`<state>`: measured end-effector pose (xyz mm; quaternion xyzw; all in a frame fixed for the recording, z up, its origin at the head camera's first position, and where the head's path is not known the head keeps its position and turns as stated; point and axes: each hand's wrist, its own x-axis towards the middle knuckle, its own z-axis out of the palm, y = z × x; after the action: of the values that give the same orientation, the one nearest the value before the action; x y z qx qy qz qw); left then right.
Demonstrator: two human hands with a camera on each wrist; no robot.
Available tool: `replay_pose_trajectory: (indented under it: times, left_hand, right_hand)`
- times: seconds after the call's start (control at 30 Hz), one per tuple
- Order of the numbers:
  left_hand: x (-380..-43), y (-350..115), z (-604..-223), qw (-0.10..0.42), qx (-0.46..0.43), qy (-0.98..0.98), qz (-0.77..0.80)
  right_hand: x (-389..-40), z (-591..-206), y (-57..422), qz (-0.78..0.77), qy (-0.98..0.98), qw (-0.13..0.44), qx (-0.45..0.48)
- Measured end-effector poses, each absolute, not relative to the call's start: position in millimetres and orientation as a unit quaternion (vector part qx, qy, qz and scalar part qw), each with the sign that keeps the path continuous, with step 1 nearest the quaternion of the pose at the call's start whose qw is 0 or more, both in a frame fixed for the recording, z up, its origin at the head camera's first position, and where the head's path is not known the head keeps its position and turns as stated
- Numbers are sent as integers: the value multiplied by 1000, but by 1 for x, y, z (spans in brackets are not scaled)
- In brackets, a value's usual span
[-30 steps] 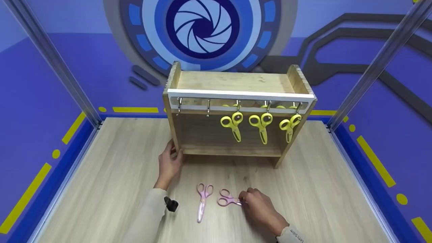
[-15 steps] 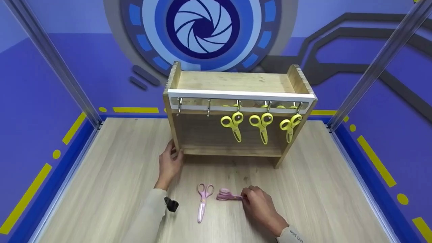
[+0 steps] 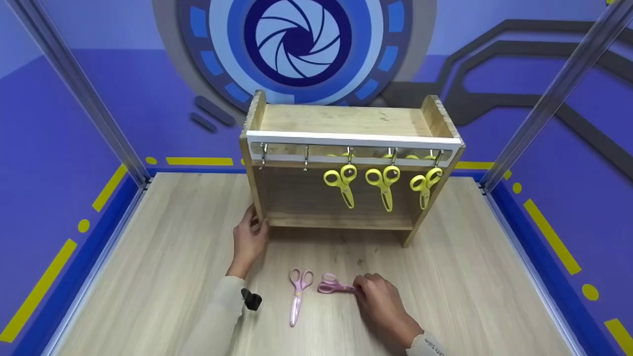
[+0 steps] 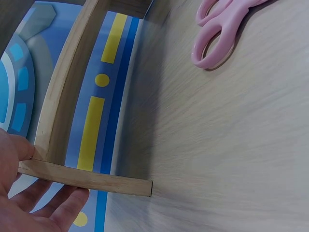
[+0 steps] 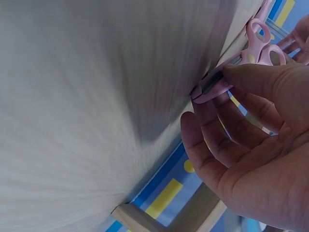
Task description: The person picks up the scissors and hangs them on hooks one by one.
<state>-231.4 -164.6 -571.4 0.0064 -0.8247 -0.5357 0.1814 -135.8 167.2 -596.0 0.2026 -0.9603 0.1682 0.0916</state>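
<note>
The right hand, low in the head view and right of centre, pinches the held pink scissors by the blade end, thumb against the blades, leaving the finger rings free. To do this well, I would keep the pinch firm, so that the pair does not swivel (a slim, smooth piece like this probably rolls easily). The pickup looks best made slowly, with room kept from the second pink pair, which lies flat just to the left in the frame. The left hand, left of the frame's centre, grips the wooden rack low on its frame-left side, thumb and fingers on opposite faces; that grip should be steady enough to brace without dragging the rack over the desk.

The held pair sits at the bottom middle of the head view, its long axis running nearly level across the frame, rings to the left and blades to the right, the tip hidden by the fingers. It is turned up towards its edge. In the right wrist view the axis slants, tip to the lower left, rings to the upper right; whether the tip touches the desk I cannot tell. The second pair points its blades at the bottom of the frame, leaning slightly left.
</note>
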Motion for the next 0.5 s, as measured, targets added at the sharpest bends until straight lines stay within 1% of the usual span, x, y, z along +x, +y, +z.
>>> replay_pose_trajectory:
  times: [0.5]
  left_hand:
    - [-232,-165,-571,188,-1,-824,-535]
  right_hand:
    - [-136,-597,167,166,-958,104,208]
